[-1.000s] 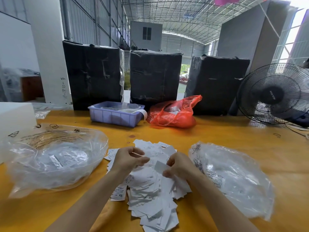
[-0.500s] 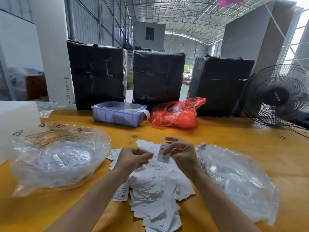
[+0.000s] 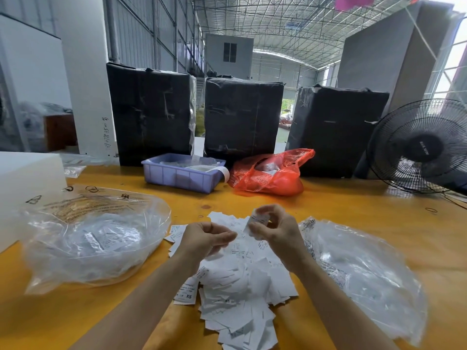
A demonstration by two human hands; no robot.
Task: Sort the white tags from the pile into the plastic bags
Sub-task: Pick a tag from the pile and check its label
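Right hand (image 3: 275, 229) has lifted higher, pinching one tag (image 3: 259, 219); right bag (image 3: 366, 269) lies just beside it. Left hand (image 3: 204, 238) curled, contents unclear.

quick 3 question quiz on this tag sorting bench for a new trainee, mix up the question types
1. True or false: the right hand pinches a small white paper tag above the pile of white paper tags.
2. Multiple choice: what stands directly left of the crumpled red plastic bag at the back of the yellow wooden table? A) black pedestal fan B) lilac plastic tray C) white foam block
3. Fill in: the clear plastic bags lie on ___ sides of the pile.

Key:
1. True.
2. B, the lilac plastic tray.
3. Both: one clear plastic bag on the left, one clear plastic bag on the right.
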